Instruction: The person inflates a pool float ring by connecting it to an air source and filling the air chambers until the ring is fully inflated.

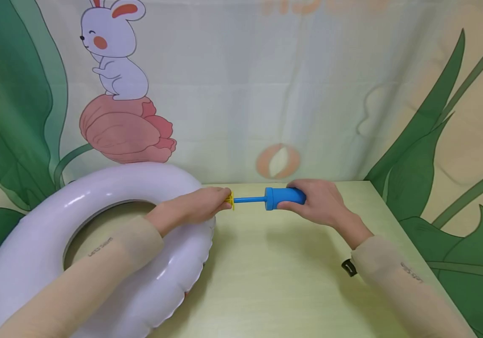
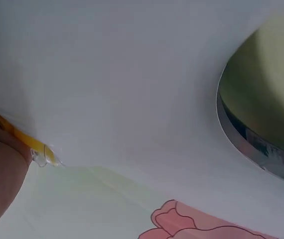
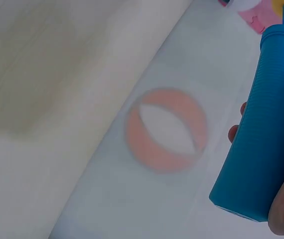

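Note:
A blue hand pump (image 1: 284,197) lies level above the table, its thin rod (image 1: 249,200) drawn out toward the left. My right hand (image 1: 319,201) wraps round the pump's barrel, with the thumb along its near side. Fingertips show behind the ribbed barrel (image 3: 261,124) in the right wrist view. My left hand (image 1: 201,205) grips the yellow end piece (image 1: 232,201) of the rod, mostly hidden by the fingers. Under the left forearm sits a white inflated swim ring (image 1: 186,263). In the left wrist view, a clear plastic bit (image 2: 40,157) shows by the hand at the ring's edge.
The pale table (image 1: 266,291) runs back to a printed cloth (image 1: 224,84) with a rabbit, tulips and green leaves. The swim ring covers the table's left part. A small black clip (image 1: 348,267) hangs at the right sleeve.

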The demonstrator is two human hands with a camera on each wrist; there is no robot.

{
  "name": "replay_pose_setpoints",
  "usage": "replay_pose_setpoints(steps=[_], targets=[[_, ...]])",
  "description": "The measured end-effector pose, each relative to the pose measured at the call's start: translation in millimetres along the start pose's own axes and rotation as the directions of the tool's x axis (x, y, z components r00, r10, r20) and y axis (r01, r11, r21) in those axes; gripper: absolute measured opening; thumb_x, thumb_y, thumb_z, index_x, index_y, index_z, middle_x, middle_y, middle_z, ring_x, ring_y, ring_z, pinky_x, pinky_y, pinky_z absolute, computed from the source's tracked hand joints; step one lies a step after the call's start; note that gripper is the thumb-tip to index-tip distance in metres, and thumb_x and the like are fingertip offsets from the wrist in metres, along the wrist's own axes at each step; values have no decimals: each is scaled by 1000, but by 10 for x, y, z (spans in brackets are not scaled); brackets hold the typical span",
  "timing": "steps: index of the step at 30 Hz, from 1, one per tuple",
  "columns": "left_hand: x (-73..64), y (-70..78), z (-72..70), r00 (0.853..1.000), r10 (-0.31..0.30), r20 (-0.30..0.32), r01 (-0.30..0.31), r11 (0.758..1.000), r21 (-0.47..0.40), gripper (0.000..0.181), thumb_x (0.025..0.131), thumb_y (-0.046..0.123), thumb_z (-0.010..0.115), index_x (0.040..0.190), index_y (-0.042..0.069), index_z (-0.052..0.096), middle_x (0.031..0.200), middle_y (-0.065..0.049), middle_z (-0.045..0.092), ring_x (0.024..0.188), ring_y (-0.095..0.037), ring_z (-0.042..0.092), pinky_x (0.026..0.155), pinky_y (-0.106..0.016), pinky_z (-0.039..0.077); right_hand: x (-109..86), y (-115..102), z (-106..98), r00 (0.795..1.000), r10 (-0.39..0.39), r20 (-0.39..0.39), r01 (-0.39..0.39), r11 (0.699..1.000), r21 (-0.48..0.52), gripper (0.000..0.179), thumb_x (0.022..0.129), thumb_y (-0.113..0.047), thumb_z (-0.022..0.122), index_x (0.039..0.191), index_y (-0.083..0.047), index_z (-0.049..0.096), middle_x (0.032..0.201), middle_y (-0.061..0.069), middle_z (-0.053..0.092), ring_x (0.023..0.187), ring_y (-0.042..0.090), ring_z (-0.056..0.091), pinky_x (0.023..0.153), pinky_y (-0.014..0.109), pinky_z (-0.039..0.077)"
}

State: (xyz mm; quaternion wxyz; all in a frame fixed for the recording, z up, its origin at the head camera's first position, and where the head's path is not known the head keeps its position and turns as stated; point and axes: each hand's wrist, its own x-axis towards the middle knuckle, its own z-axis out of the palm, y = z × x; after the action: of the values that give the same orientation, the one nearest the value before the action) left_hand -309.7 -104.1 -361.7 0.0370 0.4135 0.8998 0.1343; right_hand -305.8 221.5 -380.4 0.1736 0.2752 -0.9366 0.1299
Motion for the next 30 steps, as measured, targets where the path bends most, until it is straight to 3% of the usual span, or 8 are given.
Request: replay_pose_setpoints(steps=[9, 15, 21, 30], targets=[[74, 168, 4, 999, -25, 20, 25, 1000, 19, 13, 108, 18, 54, 105, 6, 52, 84, -3, 50, 80, -20, 52, 78, -33, 46, 89, -387, 85, 1000, 2, -6, -2, 1000, -12, 56, 87, -68, 69, 113, -19, 72, 90, -4, 68, 74, 14, 57, 62, 34, 44], [103, 173, 39, 999, -23, 34, 24, 1000, -18, 13, 108, 18, 54, 107, 5, 52, 87, -4, 52, 83, -20, 53, 78, -33, 45, 109, -477, 118, 1000, -15, 9, 15, 1000, -25, 55, 87, -69, 68, 110, -19, 71, 86, -7, 64, 69, 13, 54, 59, 33, 42], [52, 27, 82, 1000, 9, 20, -7, 997, -78, 14, 109, 18, 54, 99, 8, 53, 79, 0, 49, 76, -17, 49, 75, -32, 42, 99, -260, 99, 998, -3, 67, 3, 1000, -6, 56, 86, -75, 65, 105, -23, 68, 82, -10, 60, 69, 12, 53, 60, 32, 43], [-58, -120, 67, 998, 32, 56, -25, 992, -124, 15, 110, 20, 52, 99, 9, 54, 78, 2, 48, 74, -14, 47, 76, -32, 42, -177, 221, -43, 990, 84, 114, -89, 995, 39, 63, 82, -80, 63, 107, -22, 70, 85, -8, 62, 73, 15, 55, 63, 35, 44]])
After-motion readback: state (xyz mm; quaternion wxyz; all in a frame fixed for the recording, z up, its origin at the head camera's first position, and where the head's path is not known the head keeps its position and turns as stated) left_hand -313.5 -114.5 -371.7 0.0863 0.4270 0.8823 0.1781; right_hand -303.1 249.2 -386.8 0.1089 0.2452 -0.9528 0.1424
